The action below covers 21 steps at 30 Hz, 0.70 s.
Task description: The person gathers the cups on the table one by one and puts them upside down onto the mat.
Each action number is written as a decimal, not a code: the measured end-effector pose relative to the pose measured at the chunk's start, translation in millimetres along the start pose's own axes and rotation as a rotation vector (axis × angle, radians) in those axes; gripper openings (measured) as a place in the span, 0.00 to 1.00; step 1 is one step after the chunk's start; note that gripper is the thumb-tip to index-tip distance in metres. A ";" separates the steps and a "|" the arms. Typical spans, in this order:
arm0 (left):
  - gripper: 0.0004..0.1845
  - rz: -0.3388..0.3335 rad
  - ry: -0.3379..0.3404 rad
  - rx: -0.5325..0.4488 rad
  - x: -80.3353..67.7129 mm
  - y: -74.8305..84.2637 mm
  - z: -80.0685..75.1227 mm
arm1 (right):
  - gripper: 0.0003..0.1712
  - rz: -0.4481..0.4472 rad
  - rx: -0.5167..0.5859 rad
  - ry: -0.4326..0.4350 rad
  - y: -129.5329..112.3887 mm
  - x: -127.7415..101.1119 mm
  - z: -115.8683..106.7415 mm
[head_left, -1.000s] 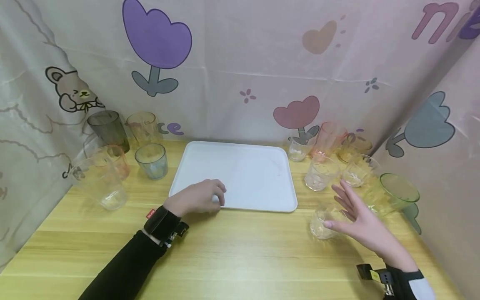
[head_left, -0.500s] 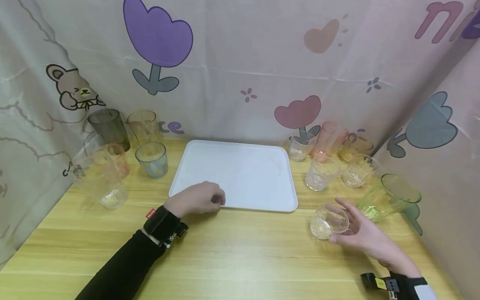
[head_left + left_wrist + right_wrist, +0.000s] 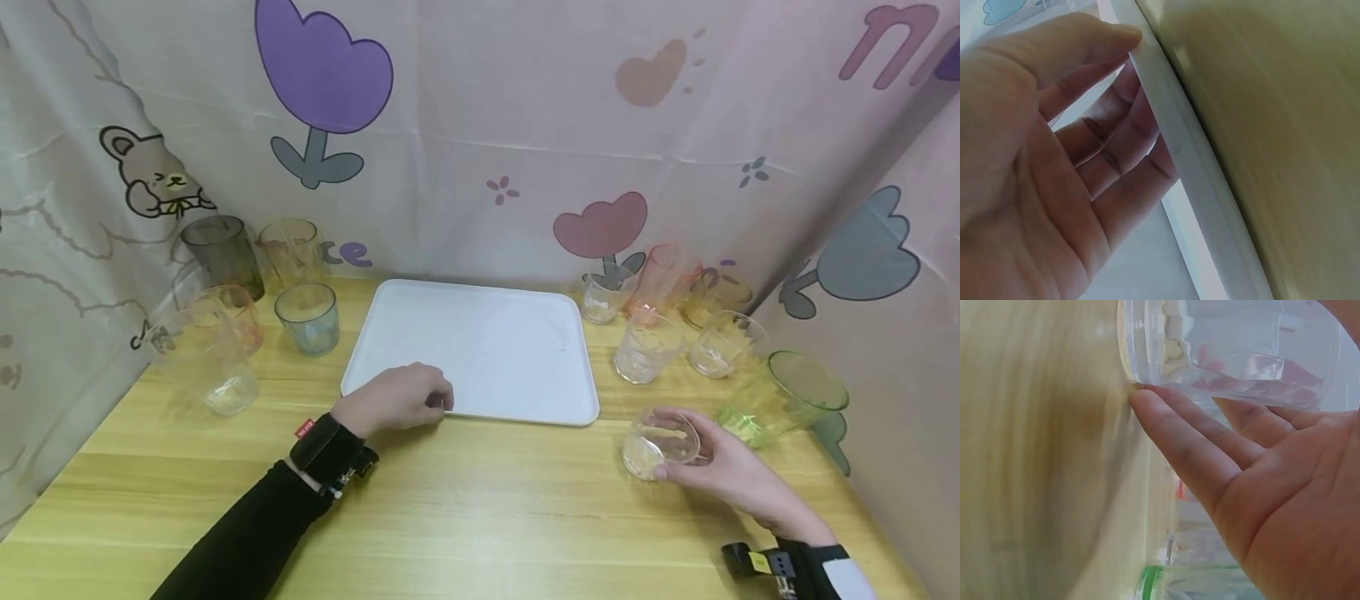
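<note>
At the front left edge of a white tray (image 3: 517,350), my left hand (image 3: 397,398) pinches the rim. The left wrist view shows the thumb against the outer side of the tray rim (image 3: 1188,150) and curled fingers over its inner side. To the right, my right hand (image 3: 723,467) curls round a short clear drinking glass (image 3: 643,457), thumb on the near side and fingers behind. In the right wrist view the glass (image 3: 1235,347) has a faceted body, its base at the tabletop, with fingertips right by the base.
Behind the right hand stand a green glass (image 3: 780,400), clear glasses (image 3: 645,354), a pink glass (image 3: 663,279) and an amber glass (image 3: 712,300). Left of the tray are a grey glass (image 3: 225,258), a bluish glass (image 3: 309,321) and a tall clear glass (image 3: 206,367). A printed curtain (image 3: 465,108) hangs behind.
My right hand has come down from above and right of the clear glass and closed its fingers round it. The left hand stays at the tray's edge.
</note>
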<state>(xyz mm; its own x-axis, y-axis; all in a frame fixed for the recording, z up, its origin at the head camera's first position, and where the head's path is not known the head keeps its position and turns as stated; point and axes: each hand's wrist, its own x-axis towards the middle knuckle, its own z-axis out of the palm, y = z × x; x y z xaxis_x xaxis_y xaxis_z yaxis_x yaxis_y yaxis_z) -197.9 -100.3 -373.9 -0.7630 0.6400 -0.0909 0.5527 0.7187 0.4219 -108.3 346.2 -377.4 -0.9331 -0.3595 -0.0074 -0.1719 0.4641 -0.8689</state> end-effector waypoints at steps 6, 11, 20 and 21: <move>0.04 -0.002 0.012 0.018 -1.3 0.9 1.1 | 0.40 0.014 -0.093 0.074 -15.7 14.8 1.9; 0.03 -0.012 0.009 0.017 -0.5 1.4 2.1 | 0.41 0.005 -0.133 0.124 -34.9 34.9 6.2; 0.04 0.006 0.012 0.002 0.1 1.2 1.1 | 0.42 -0.092 -0.003 0.174 -77.9 86.3 24.9; 0.04 0.007 0.011 -0.005 0.7 1.5 0.9 | 0.42 -0.105 0.026 0.175 -81.9 91.8 28.1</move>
<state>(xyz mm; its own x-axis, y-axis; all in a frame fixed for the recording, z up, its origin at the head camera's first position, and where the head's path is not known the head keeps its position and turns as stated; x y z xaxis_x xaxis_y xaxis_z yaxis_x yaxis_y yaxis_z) -197.3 -98.5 -374.1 -0.7629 0.6418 -0.0783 0.5559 0.7130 0.4274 -171.0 252.5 -320.8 -0.9515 -0.2575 0.1681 -0.2650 0.4093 -0.8731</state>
